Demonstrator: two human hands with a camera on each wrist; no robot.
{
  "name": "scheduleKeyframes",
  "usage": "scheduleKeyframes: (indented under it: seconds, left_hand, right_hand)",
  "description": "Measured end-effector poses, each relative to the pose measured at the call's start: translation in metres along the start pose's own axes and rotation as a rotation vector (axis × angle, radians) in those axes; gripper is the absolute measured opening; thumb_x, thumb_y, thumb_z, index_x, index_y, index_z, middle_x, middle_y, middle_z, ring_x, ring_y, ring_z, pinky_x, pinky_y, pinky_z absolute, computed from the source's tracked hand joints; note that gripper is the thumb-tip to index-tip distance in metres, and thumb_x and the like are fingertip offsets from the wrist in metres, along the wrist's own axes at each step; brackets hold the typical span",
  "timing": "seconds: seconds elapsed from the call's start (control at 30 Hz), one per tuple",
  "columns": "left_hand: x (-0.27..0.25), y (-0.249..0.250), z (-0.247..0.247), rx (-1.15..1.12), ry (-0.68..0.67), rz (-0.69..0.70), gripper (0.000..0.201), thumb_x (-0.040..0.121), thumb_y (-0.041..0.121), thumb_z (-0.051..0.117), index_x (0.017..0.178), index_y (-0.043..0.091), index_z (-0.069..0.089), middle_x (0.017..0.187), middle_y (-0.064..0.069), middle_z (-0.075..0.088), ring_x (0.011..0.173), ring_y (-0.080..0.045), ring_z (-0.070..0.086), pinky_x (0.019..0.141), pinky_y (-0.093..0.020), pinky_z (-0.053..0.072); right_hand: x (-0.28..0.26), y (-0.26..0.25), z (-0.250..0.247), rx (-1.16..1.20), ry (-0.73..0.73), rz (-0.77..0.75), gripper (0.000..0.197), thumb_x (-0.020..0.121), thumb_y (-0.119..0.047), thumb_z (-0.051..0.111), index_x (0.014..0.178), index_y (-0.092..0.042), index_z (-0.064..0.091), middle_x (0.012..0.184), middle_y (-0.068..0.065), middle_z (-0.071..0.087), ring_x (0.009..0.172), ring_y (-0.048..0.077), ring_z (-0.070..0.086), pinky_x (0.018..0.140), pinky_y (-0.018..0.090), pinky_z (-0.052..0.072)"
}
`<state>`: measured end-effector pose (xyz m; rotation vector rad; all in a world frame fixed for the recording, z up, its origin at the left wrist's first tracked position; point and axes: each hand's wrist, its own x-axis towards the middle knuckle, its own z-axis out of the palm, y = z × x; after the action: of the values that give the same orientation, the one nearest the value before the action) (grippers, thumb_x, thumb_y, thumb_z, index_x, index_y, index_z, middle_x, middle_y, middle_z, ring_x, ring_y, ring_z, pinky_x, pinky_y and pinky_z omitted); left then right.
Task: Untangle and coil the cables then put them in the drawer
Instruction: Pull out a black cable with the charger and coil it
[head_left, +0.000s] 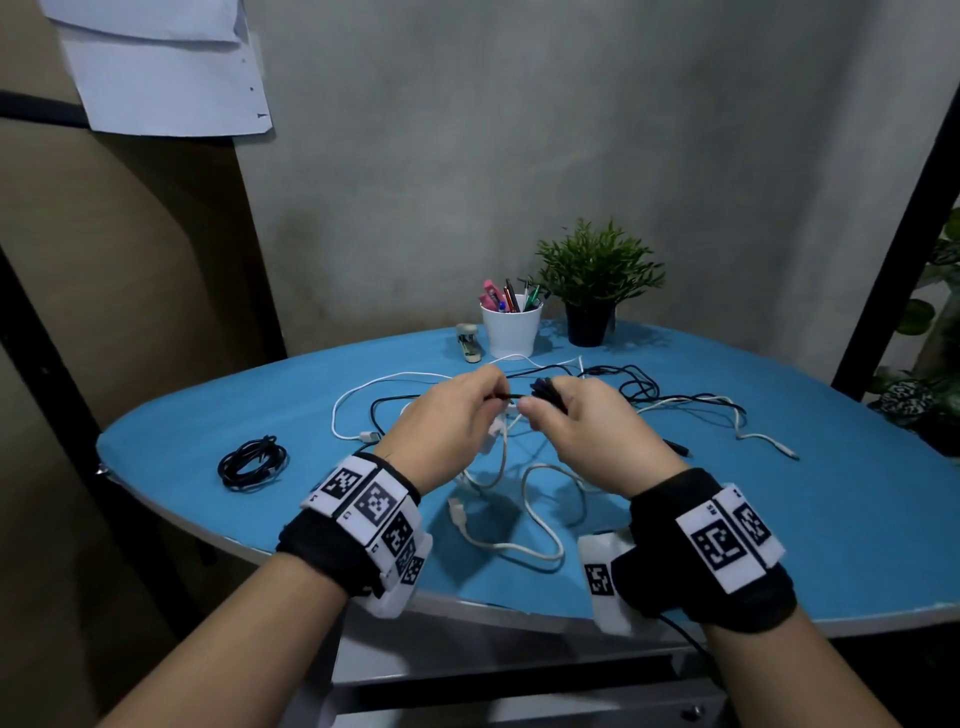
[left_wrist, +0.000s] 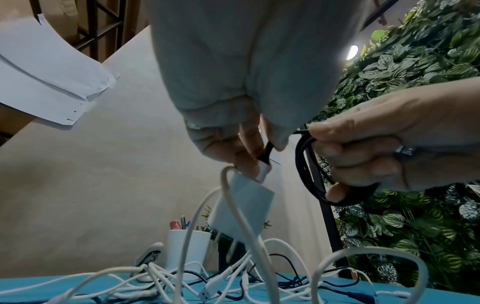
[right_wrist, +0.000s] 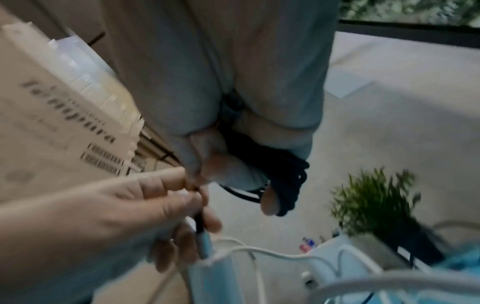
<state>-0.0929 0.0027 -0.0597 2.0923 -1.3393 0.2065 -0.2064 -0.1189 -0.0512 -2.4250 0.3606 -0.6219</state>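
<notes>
Both hands hang over the middle of the blue table (head_left: 208, 415). The right hand (head_left: 587, 431) has its fingers curled tight round a small black cable bundle (head_left: 545, 395). The left hand (head_left: 447, 415) pinches the black plug end (left_wrist: 267, 153) of that cable — a white charger block (left_wrist: 244, 207) hangs just under it. Loose white cables (head_left: 519, 545) and loose black cables (head_left: 634, 382) lie tangled below. At about 9 o'clock from the hands sits a coiled black cable (head_left: 253, 462) — already wound up. At 12 o'clock stand a white pen cup (head_left: 511, 330) and a green plant (head_left: 597, 275).
</notes>
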Motion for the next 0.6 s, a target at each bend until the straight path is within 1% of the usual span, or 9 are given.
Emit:
scheduleKeyframes:
  seconds: [0.07,0.13,0.23,0.3,0.4,0.43,0.5,0.57,0.6]
  left_hand:
    - [0.0,-0.004,0.001,0.062,-0.074,-0.002,0.008,0.093,0.035,0.051,0.094,0.027,0.052,0.087,0.012,0.061,0.083,-0.015,0.054,0.074,-0.034,0.043]
    - [0.001,-0.01,0.003,0.123,-0.197,0.027,0.012,0.09,0.043,0.054,0.092,0.03,0.054,0.09,0.017,0.058,0.093,-0.013,0.056,0.083,-0.034,0.042]
    - [-0.002,-0.018,0.005,0.081,-0.312,-0.024,0.017,0.091,0.042,0.054,0.101,0.029,0.056,0.098,0.017,0.055,0.1,-0.011,0.054,0.089,-0.032,0.042]
    - [-0.003,-0.021,0.007,-0.023,-0.278,-0.058,0.011,0.093,0.037,0.052,0.098,0.028,0.055,0.094,0.013,0.059,0.094,-0.012,0.057,0.085,-0.031,0.046]
    - [-0.006,-0.016,0.006,-0.27,-0.097,-0.071,0.012,0.095,0.039,0.046,0.089,0.031,0.054,0.086,0.008,0.063,0.081,-0.013,0.062,0.077,-0.033,0.05]
    - [-0.008,-0.011,0.003,-0.342,-0.033,-0.071,0.014,0.094,0.044,0.046,0.091,0.033,0.054,0.088,0.008,0.064,0.082,-0.01,0.062,0.077,-0.03,0.05]
    - [-0.011,-0.003,-0.001,-0.39,0.041,-0.025,0.022,0.089,0.053,0.047,0.1,0.034,0.051,0.098,0.012,0.061,0.091,-0.002,0.059,0.08,-0.02,0.046]
    - [-0.013,0.005,-0.002,-0.426,0.014,0.015,0.029,0.089,0.05,0.047,0.112,0.032,0.049,0.108,0.013,0.06,0.099,0.001,0.057,0.084,-0.017,0.043]
    - [-0.014,0.008,-0.001,-0.505,-0.017,0.023,0.025,0.093,0.041,0.047,0.115,0.028,0.05,0.107,0.011,0.062,0.099,0.0,0.06,0.085,-0.018,0.045]
  right_hand:
    - [0.002,0.004,0.002,0.203,0.061,0.01,0.031,0.094,-0.031,0.051,0.071,-0.011,0.053,0.06,0.0,0.049,0.055,0.017,0.046,0.059,0.037,0.043]
    - [0.004,0.006,0.003,0.419,0.124,0.047,0.03,0.096,-0.027,0.049,0.068,-0.014,0.049,0.058,-0.001,0.047,0.051,0.016,0.046,0.061,0.04,0.044]
    - [0.006,0.007,-0.002,0.68,0.175,0.104,0.028,0.098,-0.024,0.047,0.072,-0.012,0.047,0.052,-0.008,0.045,0.044,0.011,0.043,0.064,0.039,0.045]
    - [0.006,0.008,-0.007,0.752,0.185,0.137,0.028,0.099,-0.025,0.045,0.075,-0.009,0.047,0.045,-0.011,0.045,0.042,0.011,0.043,0.071,0.044,0.051]
    - [0.005,0.006,-0.008,0.832,0.178,0.161,0.029,0.099,-0.025,0.044,0.076,-0.007,0.047,0.044,-0.005,0.043,0.041,0.011,0.046,0.081,0.052,0.052]
    - [0.005,0.004,-0.007,0.866,0.168,0.161,0.03,0.099,-0.025,0.044,0.076,-0.007,0.047,0.044,-0.002,0.042,0.041,0.011,0.047,0.082,0.052,0.052]
    - [0.002,-0.002,-0.003,0.95,0.138,0.15,0.031,0.1,-0.024,0.042,0.074,-0.007,0.046,0.044,0.001,0.04,0.042,0.013,0.045,0.078,0.046,0.055]
    - [-0.001,-0.007,0.0,1.064,0.085,0.141,0.033,0.1,-0.023,0.042,0.071,-0.007,0.045,0.047,0.002,0.04,0.043,0.013,0.043,0.072,0.04,0.055]
    - [-0.002,-0.009,0.002,1.128,0.048,0.134,0.034,0.1,-0.023,0.041,0.07,-0.008,0.044,0.05,0.003,0.039,0.044,0.013,0.042,0.069,0.038,0.054]
